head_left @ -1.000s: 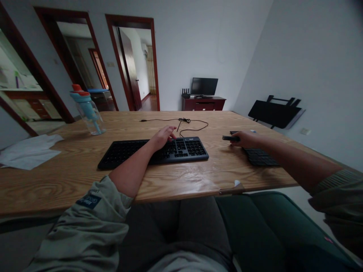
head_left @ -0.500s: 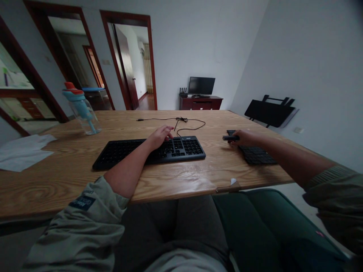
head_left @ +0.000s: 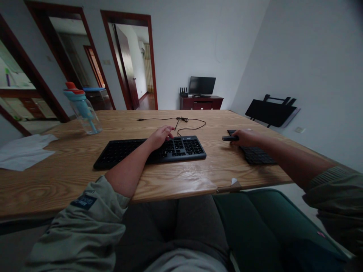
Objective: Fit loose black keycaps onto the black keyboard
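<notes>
Black keyboard [head_left: 150, 150] under flat, open left hand [head_left: 162, 136]; right hand [head_left: 245, 137] pinches small stick [head_left: 229, 138] over 2nd keyboard [head_left: 256, 155], not yet set down.

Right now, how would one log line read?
left hand: resting on black keyboard | right hand: holding small dark stick above second keyboard

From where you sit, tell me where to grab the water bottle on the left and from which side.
Take the water bottle around its clear body, below the blue lid, coming from its right side with the left hand. It leans in this view but stands alone on the table, with the papers lying nearer and to its left.
</notes>
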Demonstrator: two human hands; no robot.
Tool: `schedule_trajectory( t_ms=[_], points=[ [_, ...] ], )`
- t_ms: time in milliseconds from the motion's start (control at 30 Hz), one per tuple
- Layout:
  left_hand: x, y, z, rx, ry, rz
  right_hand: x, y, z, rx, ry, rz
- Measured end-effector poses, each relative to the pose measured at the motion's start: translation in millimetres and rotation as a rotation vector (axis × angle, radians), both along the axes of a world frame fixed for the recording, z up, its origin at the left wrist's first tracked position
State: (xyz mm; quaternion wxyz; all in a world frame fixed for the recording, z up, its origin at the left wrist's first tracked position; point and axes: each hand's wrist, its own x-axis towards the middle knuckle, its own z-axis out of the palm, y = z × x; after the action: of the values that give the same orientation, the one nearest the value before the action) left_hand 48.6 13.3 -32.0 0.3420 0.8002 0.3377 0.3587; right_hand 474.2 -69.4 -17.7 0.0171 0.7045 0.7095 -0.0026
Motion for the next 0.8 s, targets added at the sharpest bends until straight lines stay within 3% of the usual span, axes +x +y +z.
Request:
schedule_trajectory(
  t_ms=[267,800],
  points=[
    [-0.9,-3.0,1.9,0.014,0.021,-0.006,-3.5,-4.1,4.0,-0.064,0.007,-0.019],
    [-0.9,-1.6,1.0,0.015,0.030,-0.007,10.4,3.0,-2.1,-0.025,0.049,-0.048]
  ],
)
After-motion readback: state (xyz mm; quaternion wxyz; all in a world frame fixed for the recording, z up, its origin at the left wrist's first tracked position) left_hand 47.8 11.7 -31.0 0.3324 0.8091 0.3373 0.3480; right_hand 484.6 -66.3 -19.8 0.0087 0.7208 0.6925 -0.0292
